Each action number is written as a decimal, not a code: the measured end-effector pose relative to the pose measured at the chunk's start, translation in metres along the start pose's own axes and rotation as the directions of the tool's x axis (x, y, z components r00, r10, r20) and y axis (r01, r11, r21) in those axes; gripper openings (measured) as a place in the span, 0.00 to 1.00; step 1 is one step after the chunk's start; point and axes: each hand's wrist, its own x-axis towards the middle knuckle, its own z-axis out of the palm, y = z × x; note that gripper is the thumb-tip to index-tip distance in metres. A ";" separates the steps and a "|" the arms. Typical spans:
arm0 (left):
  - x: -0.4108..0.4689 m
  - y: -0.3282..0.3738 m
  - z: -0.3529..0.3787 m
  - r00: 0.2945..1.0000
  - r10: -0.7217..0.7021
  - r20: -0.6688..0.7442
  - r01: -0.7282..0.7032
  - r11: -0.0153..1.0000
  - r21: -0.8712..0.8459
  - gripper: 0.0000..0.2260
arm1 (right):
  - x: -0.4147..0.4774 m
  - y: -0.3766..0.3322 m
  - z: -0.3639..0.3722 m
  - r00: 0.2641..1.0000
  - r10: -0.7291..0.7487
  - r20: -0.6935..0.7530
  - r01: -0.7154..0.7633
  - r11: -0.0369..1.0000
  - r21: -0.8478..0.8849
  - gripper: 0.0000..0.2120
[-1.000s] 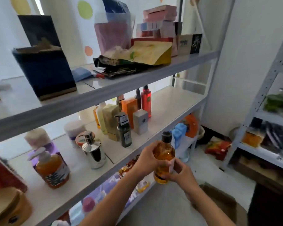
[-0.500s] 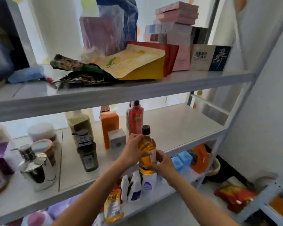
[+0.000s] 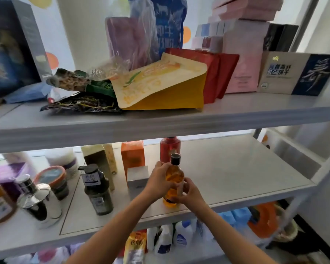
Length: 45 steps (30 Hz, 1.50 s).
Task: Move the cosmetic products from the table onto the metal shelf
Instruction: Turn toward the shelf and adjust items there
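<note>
Both hands, left hand [image 3: 159,180] and right hand [image 3: 190,193], are closing their fingers around the amber bottle [image 3: 173,184] on the metal shelf [image 3: 236,180]; better releasing only once it is standing flat, clear of the white box [image 3: 137,177].

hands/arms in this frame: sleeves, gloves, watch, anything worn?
Nothing worn that shows. Both forearms come up from the bottom edge bare, with no sleeve cuff in view. The left hand and right hand are ungloved, with no watch, bracelet or ring visible. Nails look short; the blur hides any polish.
</note>
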 end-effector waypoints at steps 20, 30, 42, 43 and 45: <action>0.010 -0.032 0.027 0.999 0.012 -0.040 -0.007 0.993 0.122 0.31 | 0.042 0.026 -0.019 0.982 -0.140 0.127 0.158 0.976 -0.150 0.35; 0.001 -0.028 0.040 0.987 -0.132 -0.094 0.137 0.990 0.045 0.30 | 0.041 0.033 -0.018 0.980 -0.141 0.139 0.154 0.984 -0.085 0.26; -0.001 -0.008 0.050 0.952 -0.237 -0.195 0.247 0.969 0.030 0.26 | 0.038 0.021 -0.027 0.968 -0.151 0.200 0.162 0.986 -0.039 0.23; -0.004 -0.006 0.050 0.956 -0.221 -0.193 0.232 0.972 0.034 0.26 | 0.037 0.020 -0.027 0.964 -0.159 0.212 0.175 0.983 -0.062 0.24; -0.012 -0.002 0.052 0.965 -0.196 -0.174 0.204 0.979 0.029 0.31 | 0.032 0.019 -0.030 0.947 -0.190 0.257 0.229 0.965 -0.130 0.29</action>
